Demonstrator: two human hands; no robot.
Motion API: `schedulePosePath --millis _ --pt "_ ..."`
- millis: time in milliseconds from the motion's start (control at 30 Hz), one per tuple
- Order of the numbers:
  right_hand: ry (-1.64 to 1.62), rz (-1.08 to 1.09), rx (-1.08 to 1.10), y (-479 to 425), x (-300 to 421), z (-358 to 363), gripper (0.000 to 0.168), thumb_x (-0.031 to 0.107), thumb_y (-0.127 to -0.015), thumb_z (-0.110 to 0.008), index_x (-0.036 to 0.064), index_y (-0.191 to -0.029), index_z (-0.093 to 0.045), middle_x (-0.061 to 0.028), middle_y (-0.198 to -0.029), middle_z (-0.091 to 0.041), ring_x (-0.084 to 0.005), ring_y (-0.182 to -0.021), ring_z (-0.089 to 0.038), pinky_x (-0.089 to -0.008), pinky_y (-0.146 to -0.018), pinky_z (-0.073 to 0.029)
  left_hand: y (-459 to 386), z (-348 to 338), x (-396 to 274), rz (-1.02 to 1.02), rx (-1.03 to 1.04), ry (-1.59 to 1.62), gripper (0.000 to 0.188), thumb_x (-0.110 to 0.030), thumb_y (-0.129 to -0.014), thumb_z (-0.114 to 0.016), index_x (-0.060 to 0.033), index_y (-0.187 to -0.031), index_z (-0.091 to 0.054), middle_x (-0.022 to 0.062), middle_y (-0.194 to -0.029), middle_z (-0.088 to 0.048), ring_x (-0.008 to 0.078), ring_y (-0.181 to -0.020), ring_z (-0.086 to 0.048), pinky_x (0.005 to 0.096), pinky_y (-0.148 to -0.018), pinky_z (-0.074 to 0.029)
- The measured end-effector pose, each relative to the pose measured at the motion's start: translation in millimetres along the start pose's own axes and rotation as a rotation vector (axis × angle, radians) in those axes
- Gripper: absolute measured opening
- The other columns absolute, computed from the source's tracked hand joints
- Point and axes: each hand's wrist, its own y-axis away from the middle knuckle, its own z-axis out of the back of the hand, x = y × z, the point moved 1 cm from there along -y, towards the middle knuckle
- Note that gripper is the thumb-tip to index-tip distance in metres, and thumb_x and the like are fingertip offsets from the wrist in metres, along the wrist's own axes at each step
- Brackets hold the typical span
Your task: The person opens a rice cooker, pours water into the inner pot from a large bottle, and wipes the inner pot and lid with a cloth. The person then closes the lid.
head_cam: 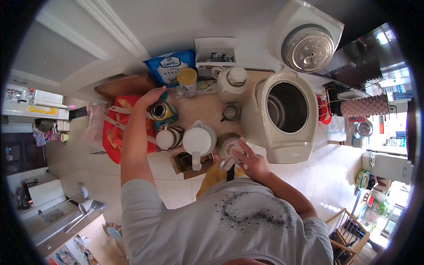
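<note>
My left hand is stretched out beside an open-mouthed bottle in a teal and yellow sleeve; its fingertips are by a teal part at the bottle's back, and its thumb is hidden. My right hand has its fingers curled over the lid of a light-coloured flask at the table's near edge. Left of that flask stand a white lidded jug and a smaller lidded jug. A small metal cup sits behind it. To the right, an electric hot-water pot stands with its lid raised.
A red bag lies left of the bottle. Farther back on the table are a yellow-lidded canister, a blue packet, an open white box and a white vacuum jug. An open cardboard box is below the near edge.
</note>
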Motion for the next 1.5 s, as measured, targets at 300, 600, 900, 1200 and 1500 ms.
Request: schedulePosePath --millis 300,600,900,1200,1500 --pt "-0.032 0.003 0.006 1 -1 0 0.068 0.004 -0.067 -0.072 0.026 -0.129 -0.053 -0.0099 -0.143 -0.038 -0.0219 -0.080 -0.065 -0.0353 -0.065 -0.056 4 4 51 0.488 -0.046 -0.146 0.056 -0.046 -0.095 -0.036 0.0010 -0.108 -0.064 0.0221 -0.096 -0.064 0.0301 -0.077 -0.063 0.0418 -0.067 -0.050" --pt "-0.043 -0.004 0.020 -1 -2 -1 0.065 0.005 -0.069 -0.071 0.025 -0.128 -0.054 -0.0106 -0.142 -0.039 -0.0251 -0.082 -0.065 -0.0365 -0.067 -0.056 22 -30 110 0.428 0.032 -0.067 0.021 -0.024 -0.091 -0.058 -0.0039 -0.092 -0.063 0.0104 -0.067 -0.060 0.0186 -0.055 -0.056 0.0318 -0.048 -0.044" --pt "-0.036 -0.027 0.062 -2 -10 -7 0.060 0.008 -0.068 -0.070 0.026 -0.124 -0.058 -0.0121 -0.140 -0.040 -0.0287 -0.093 -0.065 -0.0372 -0.072 -0.056 -16 0 118 0.101 -0.399 -0.429 0.028 -0.016 -0.080 -0.059 -0.0032 -0.103 -0.066 0.0241 -0.097 -0.064 0.0383 -0.094 -0.062 0.0424 -0.081 -0.050" --pt "-0.022 0.147 0.003 -1 -36 -20 0.059 0.010 -0.060 -0.072 0.028 -0.114 -0.062 -0.0169 -0.133 -0.045 -0.0290 -0.083 -0.065 -0.0377 -0.067 -0.056 -73 -8 159 0.177 -0.300 -0.503 0.029 -0.020 -0.086 -0.052 -0.0006 -0.104 -0.064 0.0248 -0.107 -0.061 0.0396 -0.102 -0.058 0.0458 -0.088 -0.047" --pt "-0.024 0.223 -0.031 5 -46 -31 0.066 0.011 -0.057 -0.072 0.031 -0.119 -0.057 -0.0195 -0.129 -0.045 -0.0301 -0.071 -0.063 -0.0375 -0.057 -0.054 -114 -10 176 0.201 -0.173 -0.576 0.034 -0.026 -0.089 -0.048 -0.0030 -0.107 -0.064 0.0227 -0.123 -0.055 0.0373 -0.108 -0.057 0.0447 -0.091 -0.047"
